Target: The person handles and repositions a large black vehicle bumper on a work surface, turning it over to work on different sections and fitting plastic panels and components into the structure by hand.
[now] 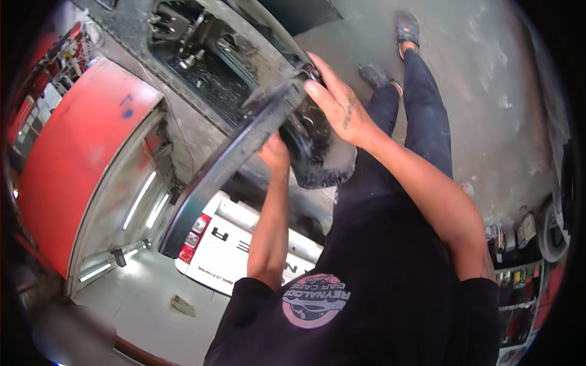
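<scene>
A long, dark, slightly curved car body piece slants from the middle of the view toward the lower left. My right hand is closed round its upper end, thumb on the near side and fingers over the edge. Lower down, my left hand grips it from beneath, with its fingers partly hidden behind the piece. Against that upper end lies a dark car body panel with large cut-out openings and metal fittings inside. A glossy black rounded part hangs below my right hand.
A red vehicle panel stands at the left beside bright tube lights. Below the dark piece is a white pickup tailgate with a red tail lamp. Shelves of small goods line the right. A flat scrap lies on the floor.
</scene>
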Demonstrator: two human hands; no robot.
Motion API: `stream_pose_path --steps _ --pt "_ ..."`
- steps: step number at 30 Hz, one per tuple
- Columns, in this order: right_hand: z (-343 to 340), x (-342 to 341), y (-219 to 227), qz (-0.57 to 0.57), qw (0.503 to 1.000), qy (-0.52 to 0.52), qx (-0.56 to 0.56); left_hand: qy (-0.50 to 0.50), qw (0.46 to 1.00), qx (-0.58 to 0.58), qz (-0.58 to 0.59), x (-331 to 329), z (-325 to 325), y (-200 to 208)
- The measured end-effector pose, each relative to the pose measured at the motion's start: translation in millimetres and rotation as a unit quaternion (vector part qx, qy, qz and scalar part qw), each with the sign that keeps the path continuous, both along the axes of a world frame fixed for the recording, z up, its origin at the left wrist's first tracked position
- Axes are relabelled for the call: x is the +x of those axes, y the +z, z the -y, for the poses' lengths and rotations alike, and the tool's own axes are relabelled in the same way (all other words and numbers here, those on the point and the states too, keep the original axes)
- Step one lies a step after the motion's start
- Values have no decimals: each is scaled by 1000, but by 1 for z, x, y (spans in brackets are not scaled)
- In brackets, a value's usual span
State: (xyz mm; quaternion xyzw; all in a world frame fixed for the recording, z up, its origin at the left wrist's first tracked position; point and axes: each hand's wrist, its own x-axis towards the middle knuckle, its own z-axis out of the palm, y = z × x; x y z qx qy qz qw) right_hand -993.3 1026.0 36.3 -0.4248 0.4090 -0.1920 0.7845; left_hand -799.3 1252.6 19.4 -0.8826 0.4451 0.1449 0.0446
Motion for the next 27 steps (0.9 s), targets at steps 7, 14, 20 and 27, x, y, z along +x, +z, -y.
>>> stream_pose_path --steps 7,14,20,27 --pt "2 -1 2 -11 1000 9 -9 227 932 -225 -170 -24 26 8" --pt "5 1 5 -15 1000 12 -9 244 935 -197 -164 -23 16 3" --pt "7 1 5 -15 1000 12 -6 230 956 -138 -120 -30 38 21" --pt "7 1 6 -18 1000 21 2 206 966 -124 -95 -32 33 18"
